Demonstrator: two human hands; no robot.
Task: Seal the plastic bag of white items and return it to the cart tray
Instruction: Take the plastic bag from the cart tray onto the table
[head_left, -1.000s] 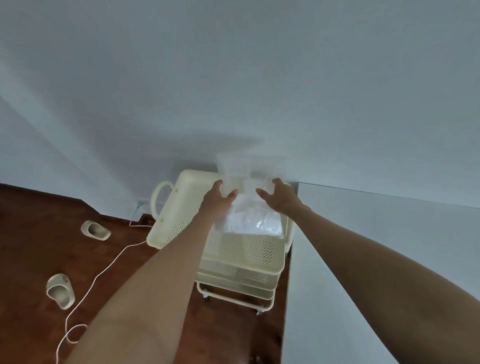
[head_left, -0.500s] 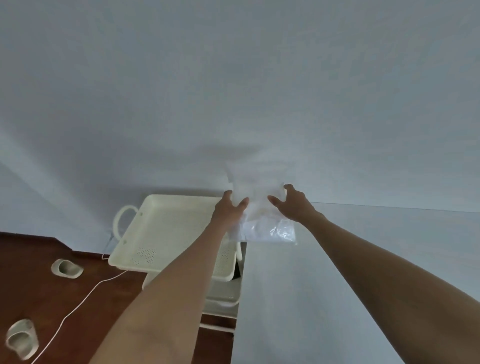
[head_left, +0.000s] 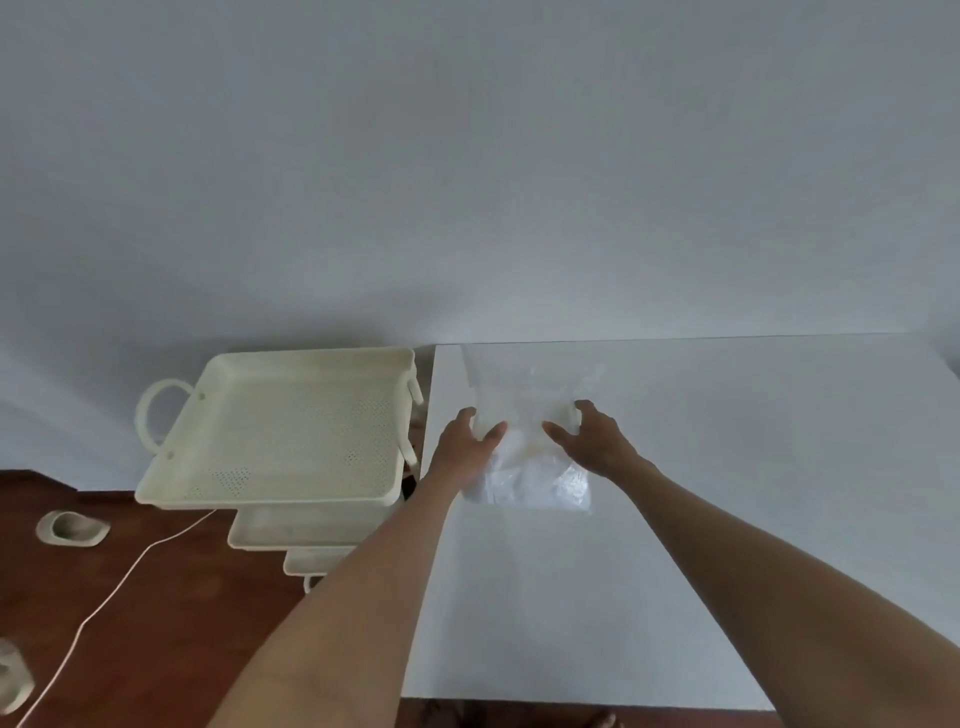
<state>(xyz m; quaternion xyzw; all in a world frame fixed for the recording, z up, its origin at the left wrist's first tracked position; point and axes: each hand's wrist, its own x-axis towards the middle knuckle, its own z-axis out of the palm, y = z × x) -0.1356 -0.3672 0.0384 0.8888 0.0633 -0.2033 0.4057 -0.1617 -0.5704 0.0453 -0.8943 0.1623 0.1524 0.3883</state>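
Clear plastic bag (head_left: 527, 467) between both hands, contents blurred

Clear crinkled plastic bag of white items (head_left: 530, 467) | lying on the white tabletop (head_left: 675, 519), near its far left corner, mouth end toward the wall; seal state unclear | Cream perforated metal cart tray (head_left: 280, 431) | top tier, bare, just left of the tabletop, apart from bag

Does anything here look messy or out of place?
Mostly tidy. The odd bits are on the wooden floor: a white cord trails loosely across it beside two scattered slippers. The plastic bag looks intact, nothing spilled.
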